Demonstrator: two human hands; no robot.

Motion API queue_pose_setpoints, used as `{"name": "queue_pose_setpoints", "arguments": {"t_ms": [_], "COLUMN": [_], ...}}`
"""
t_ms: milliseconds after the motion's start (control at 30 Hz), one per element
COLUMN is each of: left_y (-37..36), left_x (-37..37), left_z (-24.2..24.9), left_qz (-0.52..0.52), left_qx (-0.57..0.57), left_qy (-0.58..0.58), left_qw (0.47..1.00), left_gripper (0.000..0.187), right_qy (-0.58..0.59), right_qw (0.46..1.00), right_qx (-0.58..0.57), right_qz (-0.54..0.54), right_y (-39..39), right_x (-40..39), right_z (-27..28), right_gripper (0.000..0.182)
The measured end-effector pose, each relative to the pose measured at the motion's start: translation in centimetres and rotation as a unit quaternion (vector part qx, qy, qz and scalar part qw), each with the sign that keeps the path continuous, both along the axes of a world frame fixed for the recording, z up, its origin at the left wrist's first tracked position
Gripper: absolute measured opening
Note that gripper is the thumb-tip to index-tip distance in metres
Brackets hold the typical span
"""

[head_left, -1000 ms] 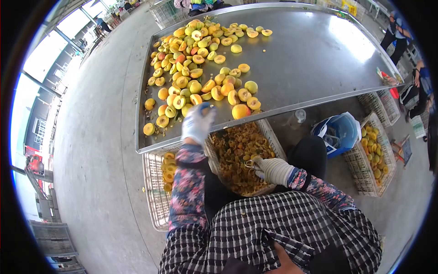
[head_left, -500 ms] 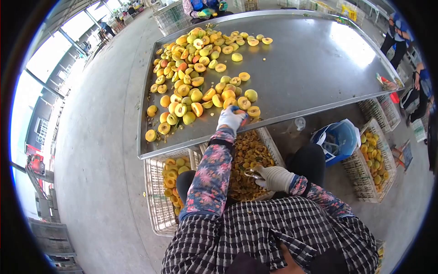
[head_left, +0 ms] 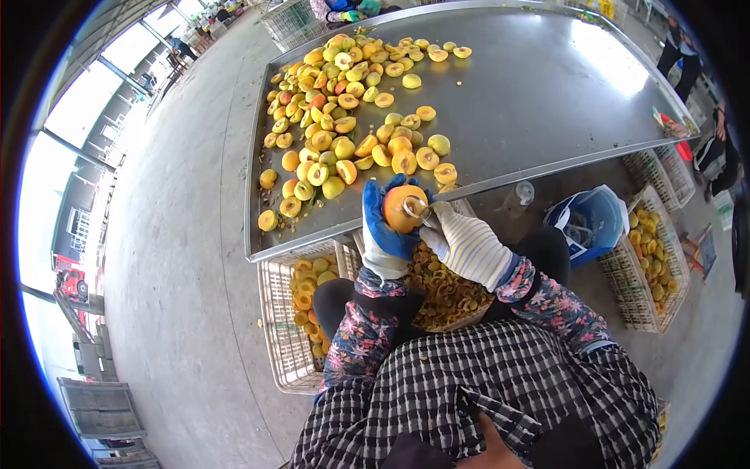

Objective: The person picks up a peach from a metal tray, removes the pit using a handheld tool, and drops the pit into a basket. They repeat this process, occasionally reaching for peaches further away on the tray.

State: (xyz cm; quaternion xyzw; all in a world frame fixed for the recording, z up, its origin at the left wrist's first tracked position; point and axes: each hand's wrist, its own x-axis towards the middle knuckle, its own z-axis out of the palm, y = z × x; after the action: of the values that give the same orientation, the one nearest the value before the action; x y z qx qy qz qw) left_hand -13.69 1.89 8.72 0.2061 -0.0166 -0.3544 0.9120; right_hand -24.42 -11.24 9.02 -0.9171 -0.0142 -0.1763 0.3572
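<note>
My left hand (head_left: 384,238), in a blue and white work glove, is closed around a yellow peach half (head_left: 397,216) with its cut face up. In a striped, pale glove, my right hand (head_left: 473,248) grips a metal pitting tool (head_left: 416,207). The tool's looped end rests at the middle of the cut face, over the pit area. Both hands are just off the near edge of a steel table (head_left: 508,117). Many halved peaches (head_left: 336,94) lie heaped on its left side.
Below my hands, a crate (head_left: 469,313) holds pits and scraps. Another crate (head_left: 273,320) on the left contains peach halves. To the right stand a blue bucket (head_left: 582,227) and a crate of peaches (head_left: 652,266). Other people sit or stand around the table.
My left hand has drawn back from the table's edge with a peach half and turned it cut face up. My right hand has risen and brought the pitting tool to it.
</note>
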Motion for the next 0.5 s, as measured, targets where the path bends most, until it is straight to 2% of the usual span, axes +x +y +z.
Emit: {"name": "queue_pose_setpoints", "arguments": {"t_ms": [67, 133, 200, 233, 267, 300, 333, 433, 500], "left_y": [-0.1, -0.8, -0.6, -0.2, 0.2, 0.8, 1.5, 2.3, 1.9], "left_x": [-1.4, -1.8, -1.0, -0.7, -0.4, -0.3, -0.3, 0.2, 0.0], "left_z": [0.7, -0.4, -2.2, -2.6, -3.0, -3.2, -3.6, -3.7, -3.1], "left_qz": [0.068, 0.126, 0.092, 0.062, 0.036, 0.062, 0.086, 0.071, 0.028], "left_qx": [0.041, 0.109, 0.129, 0.083, 0.039, 0.157, 0.268, 0.361, 0.292], "left_qy": [-0.082, -0.215, -0.225, -0.158, -0.086, -0.274, -0.447, -0.587, -0.465], "left_qw": [0.993, 0.962, 0.961, 0.982, 0.995, 0.947, 0.849, 0.722, 0.836], "left_gripper": [0.046, 0.044, 0.042, 0.043, 0.045, 0.047, 0.048, 0.054, 0.052], "right_qy": [0.018, 0.038, 0.04, 0.041, -0.01, -0.022, -0.034, -0.006, 0.03], "right_qw": [0.999, 0.997, 0.997, 0.997, 0.997, 0.996, 0.995, 0.993, 0.996], "right_qx": [-0.036, -0.059, -0.065, -0.068, -0.072, -0.08, -0.088, -0.105, -0.07], "right_qz": [-0.015, -0.03, -0.02, -0.016, -0.005, 0.013, 0.031, 0.054, 0.054], "right_y": [0.6, 0.9, 1.0, 1.0, 0.8, 0.4, 0.0, -0.9, -1.0], "right_x": [0.1, 0.2, 0.0, -0.1, 0.0, -0.1, -0.2, -0.5, -0.5], "right_z": [-0.2, -0.5, -0.1, -0.1, -1.1, -1.7, -2.2, -2.6, -2.2], "right_gripper": [0.036, 0.034, 0.034, 0.034, 0.033, 0.033, 0.033, 0.034, 0.032]}}
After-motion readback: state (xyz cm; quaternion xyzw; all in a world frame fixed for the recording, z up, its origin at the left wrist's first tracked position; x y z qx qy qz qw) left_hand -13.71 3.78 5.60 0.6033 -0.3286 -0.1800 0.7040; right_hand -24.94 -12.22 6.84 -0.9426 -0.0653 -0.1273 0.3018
